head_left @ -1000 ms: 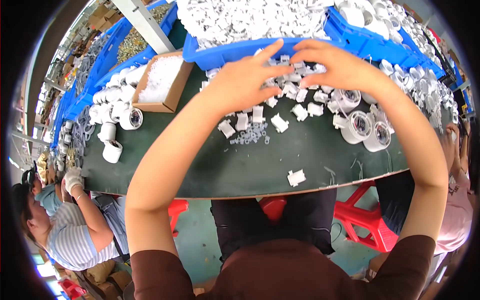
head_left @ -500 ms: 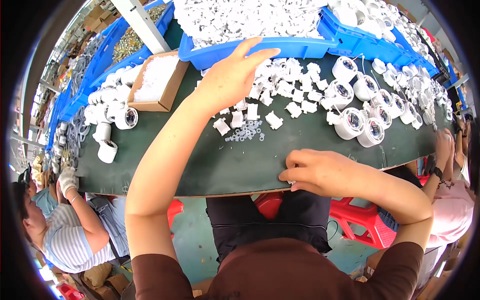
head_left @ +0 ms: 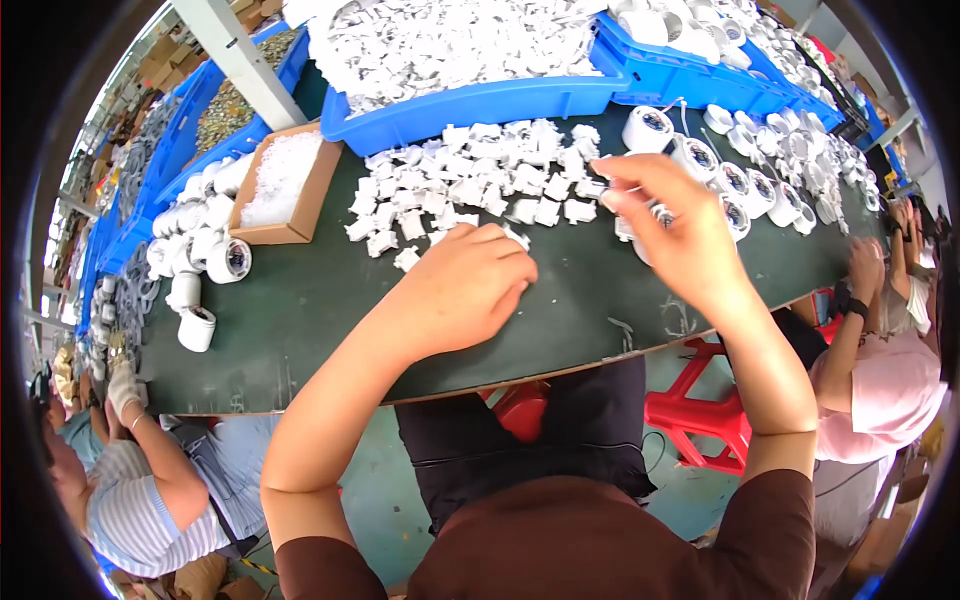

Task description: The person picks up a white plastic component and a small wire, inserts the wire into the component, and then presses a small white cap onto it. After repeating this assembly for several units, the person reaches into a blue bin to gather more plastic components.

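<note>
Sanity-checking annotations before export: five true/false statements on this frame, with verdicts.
1. The left hand is at the near edge of the small white parts. True.
2. The right hand is nearer to the round white housings than to the cardboard box. True.
3. The cardboard box is empty. False: it holds a whitish heap.
4. Nothing stands behind the small white parts. False: a blue bin does.
5. A red stool is right of the black trousers. True.
</note>
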The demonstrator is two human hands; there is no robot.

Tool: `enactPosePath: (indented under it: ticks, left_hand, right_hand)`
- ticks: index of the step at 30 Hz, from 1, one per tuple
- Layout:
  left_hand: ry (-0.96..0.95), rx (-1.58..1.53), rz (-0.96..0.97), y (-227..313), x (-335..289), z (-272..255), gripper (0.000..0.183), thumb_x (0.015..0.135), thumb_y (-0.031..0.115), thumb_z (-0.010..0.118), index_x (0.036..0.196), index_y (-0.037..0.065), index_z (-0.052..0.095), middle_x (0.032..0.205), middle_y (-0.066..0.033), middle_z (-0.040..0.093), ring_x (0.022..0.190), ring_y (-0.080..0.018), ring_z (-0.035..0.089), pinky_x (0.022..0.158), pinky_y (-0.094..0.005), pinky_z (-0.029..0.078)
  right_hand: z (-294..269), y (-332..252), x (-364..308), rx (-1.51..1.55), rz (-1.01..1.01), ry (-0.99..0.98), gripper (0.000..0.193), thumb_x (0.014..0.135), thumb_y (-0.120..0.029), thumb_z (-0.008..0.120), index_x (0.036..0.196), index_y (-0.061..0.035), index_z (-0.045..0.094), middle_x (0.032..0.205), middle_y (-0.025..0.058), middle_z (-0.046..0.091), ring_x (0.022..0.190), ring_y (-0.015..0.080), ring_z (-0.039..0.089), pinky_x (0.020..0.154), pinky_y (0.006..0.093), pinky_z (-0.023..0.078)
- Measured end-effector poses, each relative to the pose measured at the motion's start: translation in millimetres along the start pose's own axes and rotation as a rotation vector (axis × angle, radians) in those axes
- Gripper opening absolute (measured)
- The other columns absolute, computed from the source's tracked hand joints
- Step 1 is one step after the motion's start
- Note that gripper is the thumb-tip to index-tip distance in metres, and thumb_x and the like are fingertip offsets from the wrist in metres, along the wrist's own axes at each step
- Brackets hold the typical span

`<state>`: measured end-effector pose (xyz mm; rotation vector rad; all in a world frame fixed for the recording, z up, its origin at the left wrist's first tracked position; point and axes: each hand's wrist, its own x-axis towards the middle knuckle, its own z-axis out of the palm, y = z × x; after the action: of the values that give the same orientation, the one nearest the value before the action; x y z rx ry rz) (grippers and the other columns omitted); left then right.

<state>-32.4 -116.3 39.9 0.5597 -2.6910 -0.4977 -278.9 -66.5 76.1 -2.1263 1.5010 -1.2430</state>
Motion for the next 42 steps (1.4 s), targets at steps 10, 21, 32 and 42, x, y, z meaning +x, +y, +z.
enactPosePath:
  ticks: [10, 21, 32, 42]
  left_hand:
    - [0.213, 0.061, 0.004, 30, -17, 11, 0.023, 0.089, 0.008, 0.066, 0.112, 0.005, 0.064, 0.116, -0.0113, 0.065, 0.116, -0.0317, 0.058, 0.099, -0.0445, 0.045]
    - [0.296, -0.117, -0.334, 50, -71, 35, 0.029, 0.094, 0.008, 0.061, 0.123, 0.003, 0.062, 0.13, -0.0166, 0.061, 0.12, -0.0363, 0.058, 0.103, -0.043, 0.046]
    - [0.699, -0.379, -0.498, 79, -81, 59, 0.044, 0.1, 0.011, 0.056, 0.14, -0.003, 0.045, 0.142, -0.022, 0.045, 0.127, -0.0345, 0.047, 0.108, -0.0417, 0.039]
    - [0.563, -0.199, -0.437, 70, -92, 48, 0.052, 0.089, 0.01, 0.069, 0.136, 0.0, 0.05, 0.134, -0.0221, 0.052, 0.12, -0.0401, 0.054, 0.101, -0.0452, 0.045]
  right_hand:
    - [-36, 23, -61, -0.875, 0.029, -0.094, 0.056, 0.079, -0.03, 0.082, 0.126, -0.0066, 0.062, 0.14, 0.0117, 0.048, 0.135, 0.0333, 0.038, 0.111, 0.0482, 0.027]
    - [10, -10, -93, 0.011, 0.324, -0.111, 0.058, 0.075, -0.003, 0.079, 0.124, -0.004, 0.049, 0.123, 0.0097, 0.057, 0.112, 0.0169, 0.057, 0.093, 0.0329, 0.046]
    - [108, -57, -102, 0.277, 0.104, -0.268, 0.074, 0.081, 0.005, 0.073, 0.148, -0.0022, 0.04, 0.135, 0.0166, 0.05, 0.119, 0.0272, 0.056, 0.102, 0.0353, 0.046]
    - [76, -59, -51, 0.942, 0.413, -0.332, 0.01, 0.097, 0.0, 0.066, 0.107, -0.0012, 0.064, 0.096, 0.0018, 0.064, 0.079, 0.006, 0.058, 0.067, 0.0219, 0.049]
